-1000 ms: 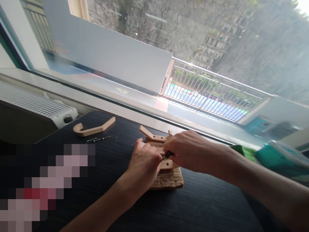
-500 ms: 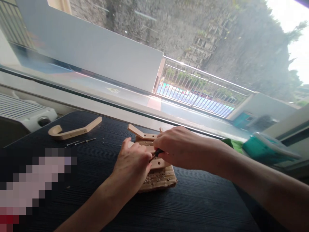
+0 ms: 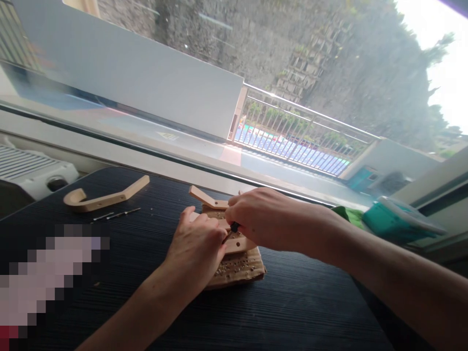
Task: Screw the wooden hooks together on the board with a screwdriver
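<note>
My left hand (image 3: 199, 243) is closed over a light wooden piece (image 3: 237, 244) with drilled holes and presses it down on a pitted brown cardboard pad (image 3: 243, 268). The part under my fingers is hidden. My right hand (image 3: 261, 212) is closed round a tool with a black end (image 3: 234, 227) and a thin shaft slanting down to my left fingertips. Most of its handle is inside my fist, and I cannot tell its exact kind. Just behind my hands, another bent wooden piece (image 3: 206, 198) lies at the pad's far edge.
A hook-shaped wooden piece (image 3: 106, 199) lies on the dark table (image 3: 292, 307) at the left, with thin drill bits (image 3: 122, 213) beside it. A blurred-out patch covers the lower left. A teal container (image 3: 395, 219) and green cloth (image 3: 347, 216) are at the right by the window.
The view has shifted slightly, carrying everything a little to the left. My right hand has turned a bit around the tool, showing more of its black end. My left hand keeps its hold.
</note>
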Available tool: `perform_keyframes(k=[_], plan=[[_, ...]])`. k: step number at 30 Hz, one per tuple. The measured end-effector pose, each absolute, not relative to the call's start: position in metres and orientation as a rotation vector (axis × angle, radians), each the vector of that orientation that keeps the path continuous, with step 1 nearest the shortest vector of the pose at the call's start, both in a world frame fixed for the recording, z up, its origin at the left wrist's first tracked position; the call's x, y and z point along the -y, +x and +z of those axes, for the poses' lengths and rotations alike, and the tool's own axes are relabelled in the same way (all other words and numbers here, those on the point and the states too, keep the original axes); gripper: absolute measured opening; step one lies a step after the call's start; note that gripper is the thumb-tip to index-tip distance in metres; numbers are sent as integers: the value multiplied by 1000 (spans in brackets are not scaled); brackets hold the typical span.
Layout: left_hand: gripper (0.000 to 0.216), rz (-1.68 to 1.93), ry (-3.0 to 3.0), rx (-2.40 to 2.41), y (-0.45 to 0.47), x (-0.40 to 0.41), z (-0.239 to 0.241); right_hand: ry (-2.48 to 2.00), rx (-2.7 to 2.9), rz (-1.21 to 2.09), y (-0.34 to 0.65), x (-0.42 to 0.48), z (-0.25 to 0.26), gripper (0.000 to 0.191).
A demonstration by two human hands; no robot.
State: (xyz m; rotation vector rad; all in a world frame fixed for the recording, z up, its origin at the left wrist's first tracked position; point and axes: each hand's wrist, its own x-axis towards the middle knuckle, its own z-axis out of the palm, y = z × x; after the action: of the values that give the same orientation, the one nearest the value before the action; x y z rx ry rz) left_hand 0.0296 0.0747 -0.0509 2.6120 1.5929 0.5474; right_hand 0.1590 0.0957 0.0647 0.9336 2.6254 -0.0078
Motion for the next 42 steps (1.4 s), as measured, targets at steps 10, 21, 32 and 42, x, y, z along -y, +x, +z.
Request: perform_keyframes(k=[10,21,32,42], plan=[[16,519,2600,-1588,30,-73,-48,1044,-2530,102,149,-85,76,15],[15,506,2605,-1593,29,-73,-47,947,-2620,42,154,-89,66,13],[18,529,2620,-1569,29,-71,-48,998,-2630,61,159,-83,75,13],[17,527,2619,-1582,29,-72,-49,910,-2624,64,159,-86,66,18]])
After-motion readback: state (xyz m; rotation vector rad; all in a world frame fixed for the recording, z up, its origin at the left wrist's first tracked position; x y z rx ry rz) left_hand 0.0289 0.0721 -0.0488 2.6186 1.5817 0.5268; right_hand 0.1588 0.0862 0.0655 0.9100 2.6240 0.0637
